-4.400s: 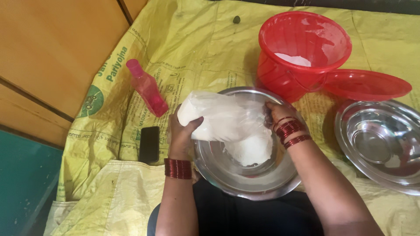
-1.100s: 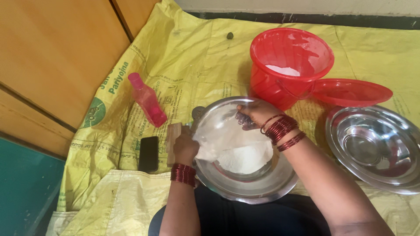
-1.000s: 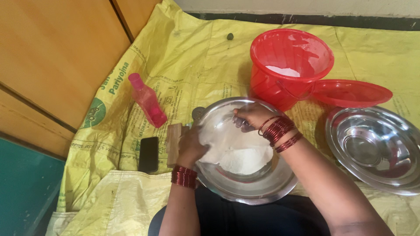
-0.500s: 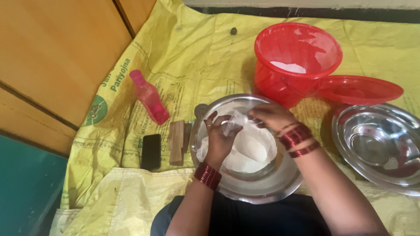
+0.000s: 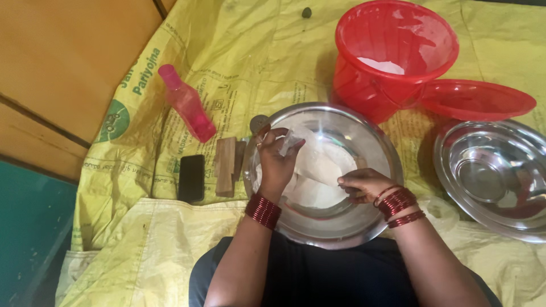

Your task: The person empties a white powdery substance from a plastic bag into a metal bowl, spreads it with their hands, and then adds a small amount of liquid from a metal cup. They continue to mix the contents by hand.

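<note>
Both hands worked inside the steel bowl (image 5: 322, 170) of white flour: left hand (image 5: 277, 162) and right hand (image 5: 364, 185) each had fingers pinched on the plastic bag (image 5: 310, 159). Beyond stood a red bucket (image 5: 392, 57) with some flour inside.

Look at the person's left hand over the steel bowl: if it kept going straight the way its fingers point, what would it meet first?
The left hand points up and right, so probably the steel bowl's far rim, then the red bucket; depth is unclear.
</note>
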